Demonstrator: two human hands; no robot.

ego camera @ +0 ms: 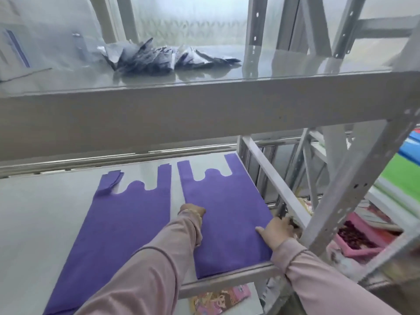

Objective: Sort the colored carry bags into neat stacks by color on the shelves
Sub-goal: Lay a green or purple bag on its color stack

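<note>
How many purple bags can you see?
2. The left purple bag lies flat on the lower shelf; the right purple bag lies beside it, apart. More may be hidden underneath each.

No writing can be read anywhere in view.
The pink patterned packet (221, 300) below the lower shelf (227, 281) shows cartoon-like pictures and possibly some lettering, too blurred to make out. The clear plastic sheet (18, 48) on the upper shelf (204, 110) bears only a blue stripe.

Left purple bag (118, 223), flat on shelf (34, 212), handles toward 12 o'clock, one folded, right purple bag (222, 201) flat at its 3 o'clock
</note>
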